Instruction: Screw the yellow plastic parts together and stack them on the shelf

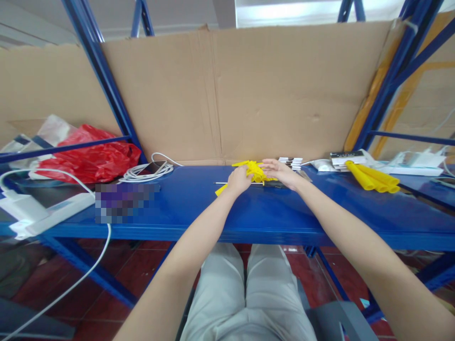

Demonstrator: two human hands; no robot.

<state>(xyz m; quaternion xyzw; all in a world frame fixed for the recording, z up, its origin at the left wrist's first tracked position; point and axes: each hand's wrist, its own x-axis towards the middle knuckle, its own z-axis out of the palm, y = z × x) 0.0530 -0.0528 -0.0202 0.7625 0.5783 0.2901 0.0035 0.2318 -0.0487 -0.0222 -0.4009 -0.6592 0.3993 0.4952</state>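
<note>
A pile of yellow tube-like plastic pieces point(256, 169) lies on the blue tabletop in front of me. Over its left side is my left hand point(239, 181), fingers curled down against the pile; what they grip is hidden. My right hand point(279, 171) reaches in from the other side, its fingers stretched out and apart at the pile's right edge. A thin metal rod point(221, 183) sticks out to the left from beneath my left hand. Near it, another yellow piece point(221, 190) pokes out at a slant.
Larger rolled yellow sheets point(371, 177) lie at the right, beside white packets point(323, 165). On the left are a coiled white cable point(147, 171), a red plastic bag point(92, 154) and a power strip point(60, 213). A cardboard panel point(284, 90) stands along the back between blue posts.
</note>
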